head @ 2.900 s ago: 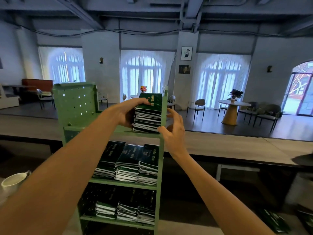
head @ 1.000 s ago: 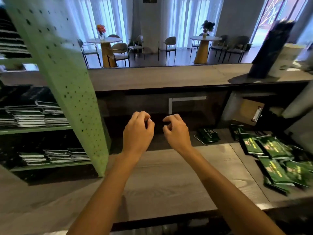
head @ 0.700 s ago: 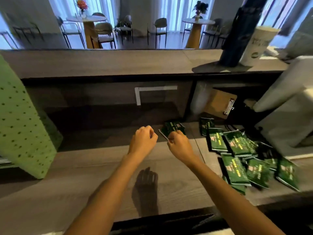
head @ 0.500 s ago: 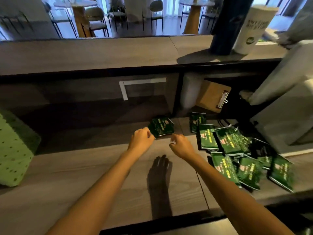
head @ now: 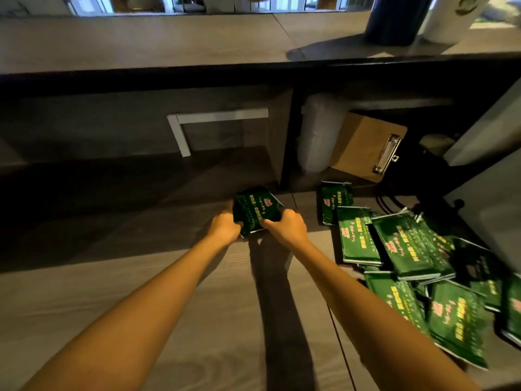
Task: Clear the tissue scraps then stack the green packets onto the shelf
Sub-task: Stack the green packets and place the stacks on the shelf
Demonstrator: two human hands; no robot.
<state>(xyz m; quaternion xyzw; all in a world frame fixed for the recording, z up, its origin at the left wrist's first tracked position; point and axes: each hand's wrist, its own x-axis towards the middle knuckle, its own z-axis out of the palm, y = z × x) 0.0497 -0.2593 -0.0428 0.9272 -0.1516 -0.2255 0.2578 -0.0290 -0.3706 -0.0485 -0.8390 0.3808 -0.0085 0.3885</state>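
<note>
A dark green, glossy foil packet with pink print [head: 255, 211], gripped at its edges by the person's left hand [head: 225, 227] and right hand [head: 287, 225], above the grey wood-grain counter [head: 169, 306], beside a heap of matching green packets [head: 408, 263].

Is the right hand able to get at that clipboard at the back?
Likely not yet: the right hand and left hand both grip a green packet, though nothing blocks the clipboard.

fingers [head: 287, 214]: tips hidden behind the held packet [head: 255, 210]
right packets [head: 510, 314]: blurred, cut by edge
cup [head: 451, 18]: top cut off
</note>
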